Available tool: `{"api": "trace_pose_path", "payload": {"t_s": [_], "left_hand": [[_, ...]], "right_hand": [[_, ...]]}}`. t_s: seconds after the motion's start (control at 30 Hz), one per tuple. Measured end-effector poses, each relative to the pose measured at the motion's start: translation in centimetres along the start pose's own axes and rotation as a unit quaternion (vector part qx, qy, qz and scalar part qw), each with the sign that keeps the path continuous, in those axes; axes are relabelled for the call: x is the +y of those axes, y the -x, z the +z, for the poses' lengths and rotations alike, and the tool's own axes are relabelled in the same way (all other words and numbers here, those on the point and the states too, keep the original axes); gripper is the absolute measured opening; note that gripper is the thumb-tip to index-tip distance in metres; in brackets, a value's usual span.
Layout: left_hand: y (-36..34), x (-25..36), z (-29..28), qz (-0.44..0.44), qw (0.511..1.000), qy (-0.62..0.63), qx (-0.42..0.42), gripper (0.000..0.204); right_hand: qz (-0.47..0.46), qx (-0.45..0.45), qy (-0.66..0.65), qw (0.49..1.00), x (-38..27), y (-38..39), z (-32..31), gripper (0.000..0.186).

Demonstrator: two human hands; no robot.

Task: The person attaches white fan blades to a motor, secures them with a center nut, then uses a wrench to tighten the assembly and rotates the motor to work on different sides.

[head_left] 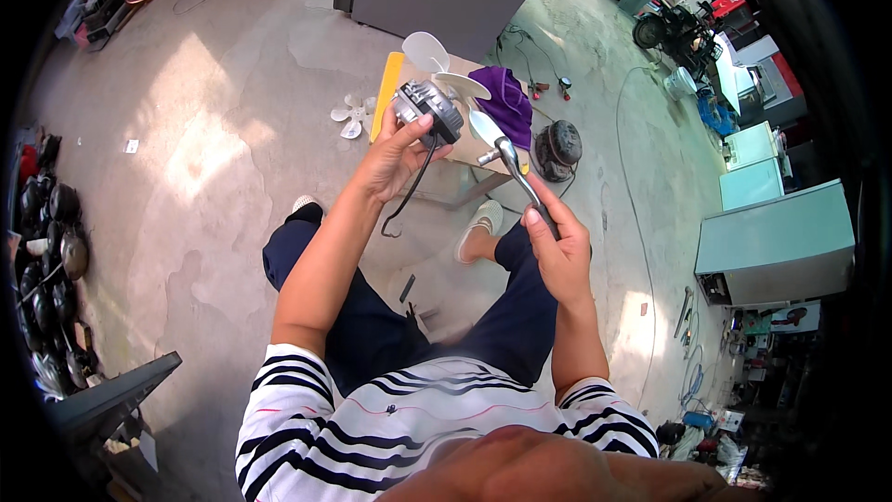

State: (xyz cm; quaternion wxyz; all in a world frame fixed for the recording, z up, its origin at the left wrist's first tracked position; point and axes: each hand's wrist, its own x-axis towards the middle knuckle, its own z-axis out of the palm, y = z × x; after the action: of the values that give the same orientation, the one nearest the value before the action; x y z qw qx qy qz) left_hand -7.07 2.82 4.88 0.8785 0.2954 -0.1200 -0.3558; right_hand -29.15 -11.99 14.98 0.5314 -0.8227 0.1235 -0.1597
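Left hand (pixel 398 158) gripped grey metal motor (pixel 427 112), white blades (pixel 465 85) toward upper right; right hand (pixel 560 251) gripped silver, dark-handled ratchet (pixel 521 177), slanting diagonally, head upper-left. White round bucket (pixel 680 84) stood upper right.

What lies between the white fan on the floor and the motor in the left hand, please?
The yellow table edge shows there in the head view.

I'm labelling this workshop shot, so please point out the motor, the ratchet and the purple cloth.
Motor (pixel 435 104): head view, on its metal housing.
Ratchet (pixel 524 181): head view, on its shaft.
Purple cloth (pixel 507 102): head view, on its middle.
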Motion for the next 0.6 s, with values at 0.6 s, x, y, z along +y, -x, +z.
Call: {"api": "trace_pose_path", "payload": {"t_s": [0.6], "left_hand": [[1.2, 0.1, 2.1, -0.007, 0.993, -0.117, 0.001, 0.104]], "right_hand": [[0.044, 0.068, -0.053, 0.995, 1.6, -2.0, 4.1, 0.044]]}}
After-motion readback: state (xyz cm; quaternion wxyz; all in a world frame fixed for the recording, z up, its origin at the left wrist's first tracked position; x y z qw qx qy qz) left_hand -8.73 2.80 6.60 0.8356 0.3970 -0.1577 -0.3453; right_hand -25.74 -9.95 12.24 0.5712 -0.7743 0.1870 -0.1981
